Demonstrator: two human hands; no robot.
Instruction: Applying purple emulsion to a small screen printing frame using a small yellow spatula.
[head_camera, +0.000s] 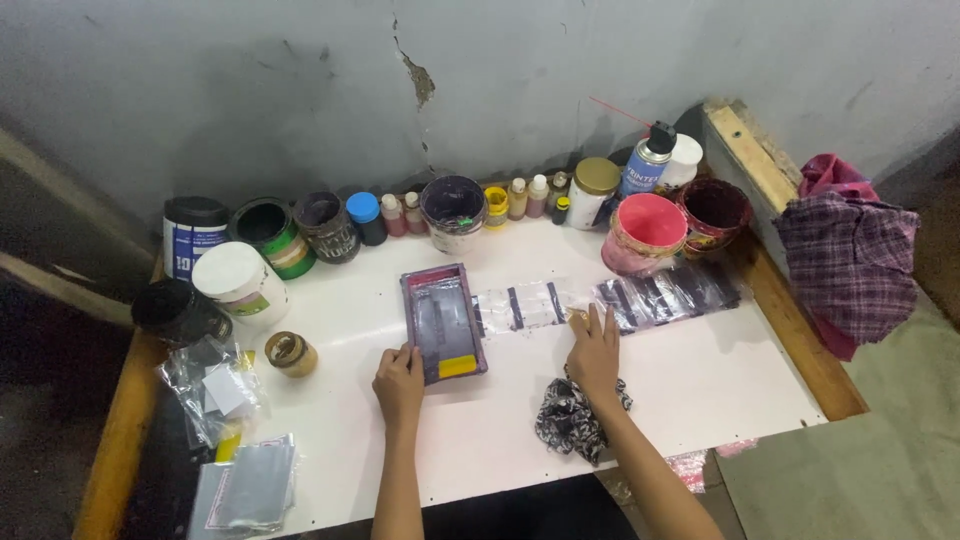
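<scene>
Your left hand (399, 382) is curling its fingers against the near left corner of the small printing frame (443, 322), gripping its edge. Your right hand (594, 350) is lying open and flat on the white table (700, 385), fingertips touching the strip of clear packets (520, 306) just right of the frame. The frame is sitting between your hands, a purple-stained rectangle with a yellow squeegee (458, 366) resting at its near end.
</scene>
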